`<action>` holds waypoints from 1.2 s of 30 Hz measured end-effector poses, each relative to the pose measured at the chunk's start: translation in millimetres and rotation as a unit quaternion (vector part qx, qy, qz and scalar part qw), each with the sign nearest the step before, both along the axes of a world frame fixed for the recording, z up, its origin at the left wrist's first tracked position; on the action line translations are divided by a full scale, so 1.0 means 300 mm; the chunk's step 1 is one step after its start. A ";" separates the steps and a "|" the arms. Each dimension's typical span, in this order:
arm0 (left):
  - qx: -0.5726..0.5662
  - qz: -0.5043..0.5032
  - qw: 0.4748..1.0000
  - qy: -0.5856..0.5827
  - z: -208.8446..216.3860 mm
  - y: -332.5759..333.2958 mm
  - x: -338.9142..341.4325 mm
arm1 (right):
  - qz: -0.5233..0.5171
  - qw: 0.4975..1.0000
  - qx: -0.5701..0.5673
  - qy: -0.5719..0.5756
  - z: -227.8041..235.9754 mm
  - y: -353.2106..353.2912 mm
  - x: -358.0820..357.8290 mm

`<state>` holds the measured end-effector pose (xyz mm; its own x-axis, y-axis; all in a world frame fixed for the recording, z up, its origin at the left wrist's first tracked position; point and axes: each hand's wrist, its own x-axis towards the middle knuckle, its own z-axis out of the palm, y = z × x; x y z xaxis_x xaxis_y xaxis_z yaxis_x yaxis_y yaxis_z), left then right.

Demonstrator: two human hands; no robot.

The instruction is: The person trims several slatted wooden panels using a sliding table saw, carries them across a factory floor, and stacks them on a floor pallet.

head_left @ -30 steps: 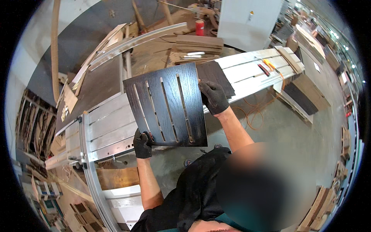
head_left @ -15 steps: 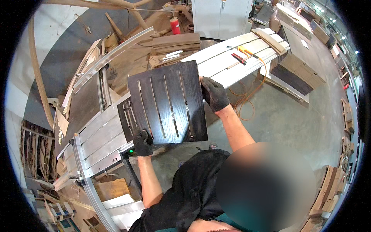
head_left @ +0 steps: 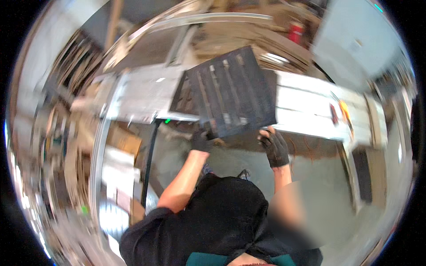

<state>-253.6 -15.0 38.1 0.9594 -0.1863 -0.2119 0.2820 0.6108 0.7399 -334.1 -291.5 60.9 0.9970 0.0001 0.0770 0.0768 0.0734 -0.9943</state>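
Note:
A dark slotted wooden panel (head_left: 235, 95) is tilted over the metal bench, with long narrow slots running through it. At its lower left corner, my left hand (head_left: 202, 141), in a black glove, is closed on the edge. My right hand (head_left: 275, 148), gloved with bare fingertips, is just below the panel's lower right edge. Its fingers are loosely bent and apart, with nothing seen in them. Beneath the panel, another dark slotted piece (head_left: 181, 97) shows at the left, and a dark surface (head_left: 270, 84) shows at the right. Motion blurs the details.
The pale grooved bench (head_left: 306, 102) runs across the view. An orange-handled tool (head_left: 344, 111) and a red tool (head_left: 333, 114) lie on its right part. A metal rail (head_left: 98, 164) crosses at left. Behind are stacked boards (head_left: 284, 51), a red cylinder (head_left: 295, 32) and a white cabinet (head_left: 355, 42).
My view has swung, so the bench now lies more level. The panel has turned and tilted. My right hand has left its right edge and come down below the lower edge; the left still grips.

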 end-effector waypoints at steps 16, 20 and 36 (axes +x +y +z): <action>-0.190 0.195 0.962 0.036 0.018 0.450 -0.092 | 0.159 0.906 0.217 0.327 -0.104 0.838 0.555; 0.231 0.376 0.895 -0.061 -0.078 0.741 -0.086 | 0.220 0.924 0.156 0.270 -0.245 1.012 0.874; 0.565 0.253 0.741 0.261 -0.157 1.463 0.415 | 0.103 0.759 -0.613 -0.192 -0.257 1.787 1.610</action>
